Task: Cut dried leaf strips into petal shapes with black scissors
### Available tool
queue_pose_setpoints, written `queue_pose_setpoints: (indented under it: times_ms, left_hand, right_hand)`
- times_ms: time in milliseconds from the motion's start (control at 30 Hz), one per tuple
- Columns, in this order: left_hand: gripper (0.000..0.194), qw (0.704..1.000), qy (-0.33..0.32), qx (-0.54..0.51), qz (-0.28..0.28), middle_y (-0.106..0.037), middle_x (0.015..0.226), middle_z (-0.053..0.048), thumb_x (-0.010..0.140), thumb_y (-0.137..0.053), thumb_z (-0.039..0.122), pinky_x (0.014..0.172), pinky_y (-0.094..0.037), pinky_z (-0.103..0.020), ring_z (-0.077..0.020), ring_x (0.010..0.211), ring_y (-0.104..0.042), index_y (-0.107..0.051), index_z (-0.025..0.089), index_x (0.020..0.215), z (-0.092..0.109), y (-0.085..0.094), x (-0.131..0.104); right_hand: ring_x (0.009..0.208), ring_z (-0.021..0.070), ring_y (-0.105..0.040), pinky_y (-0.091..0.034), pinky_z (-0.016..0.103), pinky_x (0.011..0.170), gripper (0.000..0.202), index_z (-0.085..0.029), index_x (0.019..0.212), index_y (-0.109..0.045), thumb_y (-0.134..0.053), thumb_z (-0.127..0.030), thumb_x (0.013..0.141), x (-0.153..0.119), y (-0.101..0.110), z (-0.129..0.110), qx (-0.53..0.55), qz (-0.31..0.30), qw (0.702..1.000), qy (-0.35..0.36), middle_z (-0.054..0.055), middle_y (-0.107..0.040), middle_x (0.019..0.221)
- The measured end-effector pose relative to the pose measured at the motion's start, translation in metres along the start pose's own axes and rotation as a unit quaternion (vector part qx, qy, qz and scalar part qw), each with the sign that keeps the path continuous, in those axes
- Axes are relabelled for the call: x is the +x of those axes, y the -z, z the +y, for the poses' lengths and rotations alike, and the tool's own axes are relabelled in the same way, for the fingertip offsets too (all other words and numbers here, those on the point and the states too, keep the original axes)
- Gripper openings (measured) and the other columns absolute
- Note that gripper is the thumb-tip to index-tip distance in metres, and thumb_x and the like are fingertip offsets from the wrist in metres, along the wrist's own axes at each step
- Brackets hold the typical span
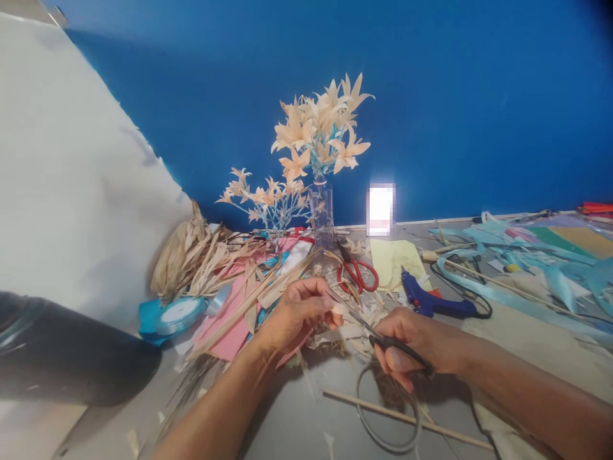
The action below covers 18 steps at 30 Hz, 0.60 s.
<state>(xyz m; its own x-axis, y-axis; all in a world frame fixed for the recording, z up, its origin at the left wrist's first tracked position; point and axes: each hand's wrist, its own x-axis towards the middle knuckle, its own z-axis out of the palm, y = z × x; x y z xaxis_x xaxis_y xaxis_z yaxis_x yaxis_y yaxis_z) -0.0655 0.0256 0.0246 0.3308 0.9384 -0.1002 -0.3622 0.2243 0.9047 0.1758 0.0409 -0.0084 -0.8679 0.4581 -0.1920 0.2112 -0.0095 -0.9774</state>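
Observation:
My left hand (301, 313) pinches a small pale piece of dried husk (341, 309) between thumb and fingers. In my right hand (407, 345) is a pair of dark-handled scissors (407, 358), its blades reaching left to the husk piece. Whether the blades have cut into it I cannot tell. Beneath both hands lie dry scraps (347, 335). A thin wooden stick (397, 415) and a grey ring-shaped loop (361, 412) are below my right hand; whether that loop belongs to the scissors is unclear.
Pale husk flowers (320, 128) stand in a clear bottle (322, 214) against the blue wall. Red-handled scissors (357, 275), a blue glue gun (438, 297), a ribbon roll (182, 314) and a dried husk bundle (177, 255) surround the work spot. A dark cylinder (71, 351) sits left.

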Motion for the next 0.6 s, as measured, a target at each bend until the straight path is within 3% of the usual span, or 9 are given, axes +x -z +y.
queue_pose_setpoints:
  times_ms: [167, 600]
  left_hand:
    - [0.018, 1.000, -0.002, 0.014, 0.014, -0.070, 0.061, -0.005, 0.065, -0.077, 0.020, 0.055, -0.048, -0.023, -0.0140, 0.052, -0.064, -0.060, 0.014, 0.065, -0.0002, -0.0004, 0.0007]
    - [0.016, 0.998, -0.023, 0.037, 0.051, -0.070, 0.059, -0.005, 0.066, -0.075, 0.019, 0.056, -0.046, -0.022, -0.0128, 0.052, -0.062, -0.060, 0.014, 0.064, 0.0004, -0.0028, 0.0013]
  right_hand:
    - [0.043, 0.0072, -0.040, -0.027, 0.020, 0.043, 0.063, -0.012, 0.069, -0.060, -0.056, -0.075, 0.080, -0.0005, 0.0022, 0.0027, -0.008, -0.008, 1.000, 0.002, 0.002, -0.060, 0.055]
    - [0.045, 0.0082, -0.042, -0.026, 0.021, 0.043, 0.056, -0.014, 0.061, -0.056, -0.062, -0.067, 0.080, 0.0003, 0.0005, 0.0023, -0.011, 0.028, 0.999, -0.022, 0.002, -0.058, 0.051]
